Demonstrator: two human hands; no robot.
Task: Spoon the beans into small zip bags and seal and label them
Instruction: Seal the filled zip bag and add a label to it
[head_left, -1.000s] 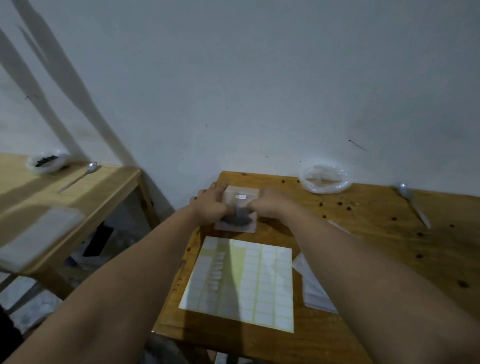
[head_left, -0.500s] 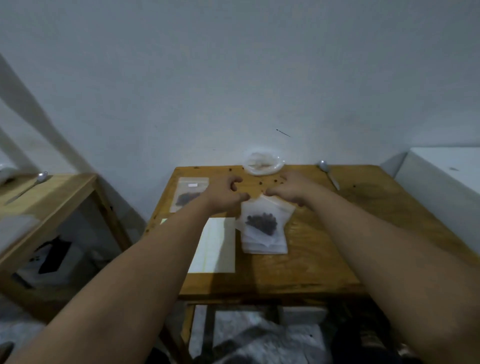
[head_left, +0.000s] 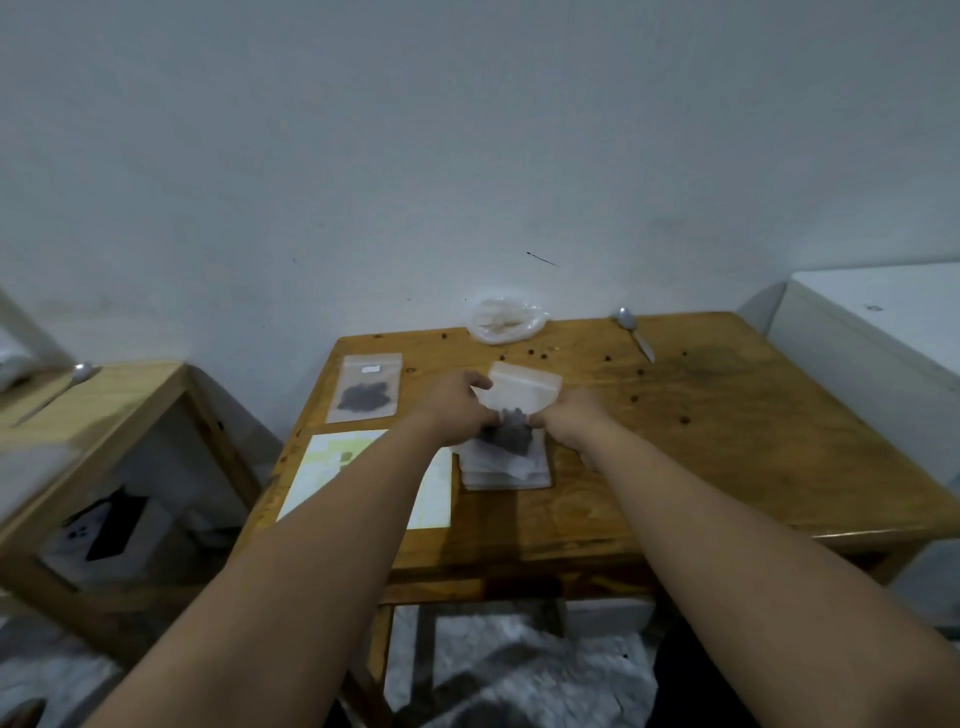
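Holding one small zip bag (head_left: 524, 392) between both hands, I see the left hand (head_left: 457, 408) pinching its left edge and the right hand (head_left: 571, 423) pinching its right edge, with the fingers of each curled onto the plastic. A dark clump of beans (head_left: 506, 436) sits in the lower part of this bag, between the two hands; the upper part is clear. Directly beneath the hands, a stack of empty bags (head_left: 498, 480) lies on the wooden surface (head_left: 727, 441).

Left of the left hand, and apart from it, a filled bag (head_left: 366, 389) lies flat. It has a dark patch of beans inside and a small white label (head_left: 370, 369) near its top, with writing too small to read. Under the left forearm lies a label sheet (head_left: 322, 467) of pale squares with no legible text.

Beyond the hands, by the wall, sits a crumpled clear plastic bag (head_left: 504, 319); I cannot tell its contents. Beyond the right hand lies a spoon (head_left: 635, 332), and a few loose beans (head_left: 635, 399) are scattered near it.
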